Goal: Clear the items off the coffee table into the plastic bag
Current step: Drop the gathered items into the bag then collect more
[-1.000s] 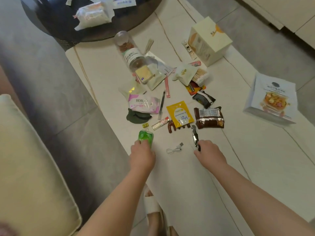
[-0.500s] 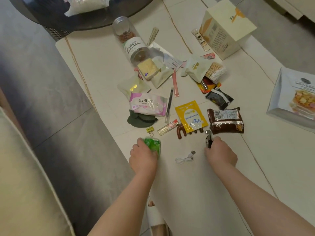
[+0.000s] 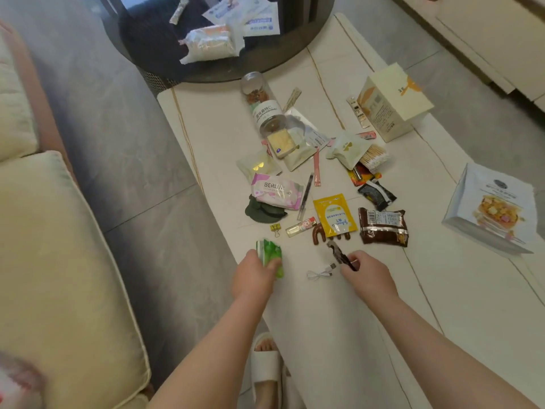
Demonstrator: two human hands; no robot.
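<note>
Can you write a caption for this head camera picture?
Left hand grips a green packet, right hand a corkscrew.

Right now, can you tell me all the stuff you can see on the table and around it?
Green packet: one, near table edge, held by left hand.
Corkscrew: one, dark, held by right hand.
White cable: one, between the hands.
Yellow sachet: one, mid-table.
Brown snack pack: one, right of the sachet.
Berlin wipes pack: one, pink-white, left.
Glass jar: one, lying down, far end.
Cream box: one, far right.
Coffee table: one, white.
Sofa cushion: cream, left.
Hands: left hand, right hand.
</note>
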